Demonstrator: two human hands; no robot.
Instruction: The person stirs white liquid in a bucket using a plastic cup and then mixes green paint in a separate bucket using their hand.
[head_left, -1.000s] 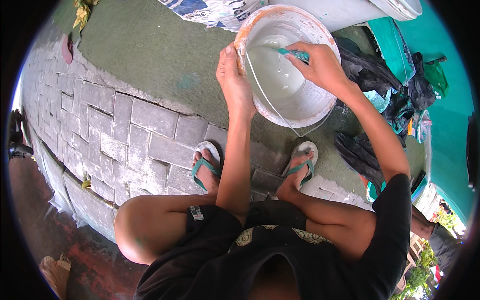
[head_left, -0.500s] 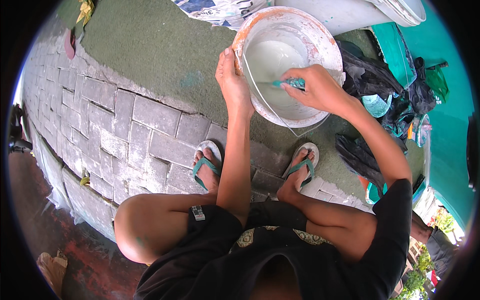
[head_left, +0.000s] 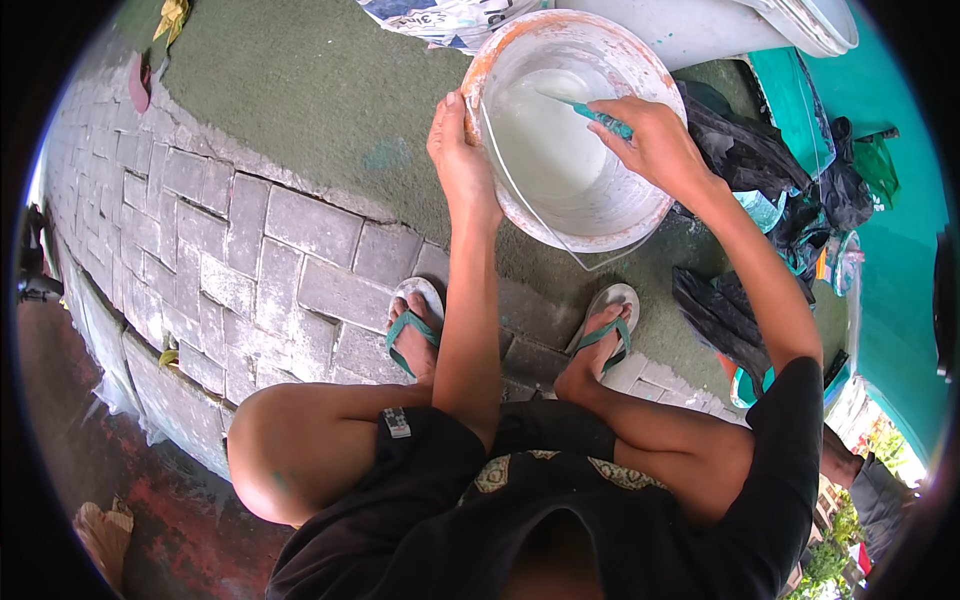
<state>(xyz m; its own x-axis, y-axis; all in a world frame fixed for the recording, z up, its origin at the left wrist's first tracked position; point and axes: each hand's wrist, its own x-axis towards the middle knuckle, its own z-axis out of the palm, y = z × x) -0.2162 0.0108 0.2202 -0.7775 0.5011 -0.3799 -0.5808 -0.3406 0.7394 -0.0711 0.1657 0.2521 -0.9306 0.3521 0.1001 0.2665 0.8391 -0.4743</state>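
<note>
Between my feet and the far side stands a white, paint-smeared bucket (head_left: 640, 75) with orange marks on its rim and a thin wire handle (head_left: 520, 203) hanging toward me. Pale whitish liquid (head_left: 545, 150) lies inside. My left hand (head_left: 465, 165) grips the bucket's left rim, fingers along the outside. In my right hand (head_left: 655, 145), over the right part of the opening, is a paint-stained teal-handled tool (head_left: 608, 122). Its slim tip points left, over the liquid; whether it touches the liquid, I cannot tell.
A larger white container (head_left: 690, 30) lies behind the bucket, beside a printed sack (head_left: 450, 22). Black plastic bags (head_left: 735, 145) and a teal wall (head_left: 900, 280) are on the right. Grey pavers (head_left: 310, 225) stretch left. My sandalled feet (head_left: 415, 330) stand close before the bucket.
My right hand has moved up and slightly right with the tool, whose tip now shows farther from me. My left hand stays on the rim.
</note>
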